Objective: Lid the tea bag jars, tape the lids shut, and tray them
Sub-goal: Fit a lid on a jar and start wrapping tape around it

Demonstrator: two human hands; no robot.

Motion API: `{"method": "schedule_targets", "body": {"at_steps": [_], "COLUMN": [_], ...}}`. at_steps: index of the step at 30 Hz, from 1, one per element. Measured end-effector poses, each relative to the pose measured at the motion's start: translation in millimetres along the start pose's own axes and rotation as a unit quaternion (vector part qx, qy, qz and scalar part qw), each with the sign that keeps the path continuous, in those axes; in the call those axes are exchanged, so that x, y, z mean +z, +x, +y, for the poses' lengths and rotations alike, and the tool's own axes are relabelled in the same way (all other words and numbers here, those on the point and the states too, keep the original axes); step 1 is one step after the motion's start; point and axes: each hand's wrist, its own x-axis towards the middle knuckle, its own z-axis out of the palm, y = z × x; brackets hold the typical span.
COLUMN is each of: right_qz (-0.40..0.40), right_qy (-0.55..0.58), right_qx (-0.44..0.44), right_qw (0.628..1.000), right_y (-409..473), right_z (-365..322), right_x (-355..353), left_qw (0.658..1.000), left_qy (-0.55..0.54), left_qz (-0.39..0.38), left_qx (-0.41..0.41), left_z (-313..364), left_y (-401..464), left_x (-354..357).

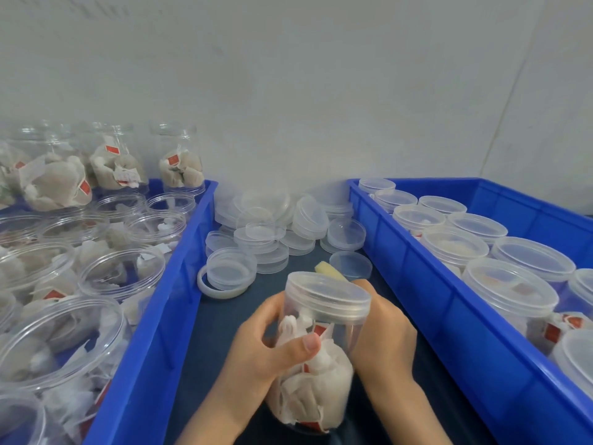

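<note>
A pale wall (288,75) fills the upper half of the view, behind a dark table (205,342). On the table's left stands a blue tray (179,261) packed with open jars (122,274) of tea bags, none of them lidded; three more at the back are stacked higher. On the right a second blue tray (426,303) holds lidded jars (510,293) standing upright in rows, close against one another.

Between the two trays, at the far end of the table, lies a loose pile of clear lids (266,232), some flat, some tilted against their neighbours. A single lid (350,264) lies apart, just beyond the hands, and another sits inside a pale ring (221,292) close to the left tray's wall. A small yellowish thing (327,272) pokes up behind the held jar; what it is cannot be told.

In the near middle, above the table, both hands hold one jar (316,354) of tea bags, tilted with its top away from the person. Its lid (329,295) is already on. The left hand (260,351) wraps around the jar's side, thumb pressed across the front. The right hand (382,335) lies against the far side, its fingers hidden behind the jar, so its grip cannot be told.
</note>
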Motion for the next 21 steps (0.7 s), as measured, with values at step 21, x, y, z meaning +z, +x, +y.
{"method": "schedule_targets", "body": {"at_steps": [21], "right_qz": [-0.179], "right_qy": [0.190], "right_qx": [-0.133], "right_qw": [0.956], "right_y": [-13.2], "right_z": [-12.9], "right_x": [-6.5], "left_qw": [0.922], "left_qy": [0.073], "left_qz": [0.376], "left_qx": [0.053], "left_z": [-9.3], "left_y": [4.6], "left_x": [-12.1]}}
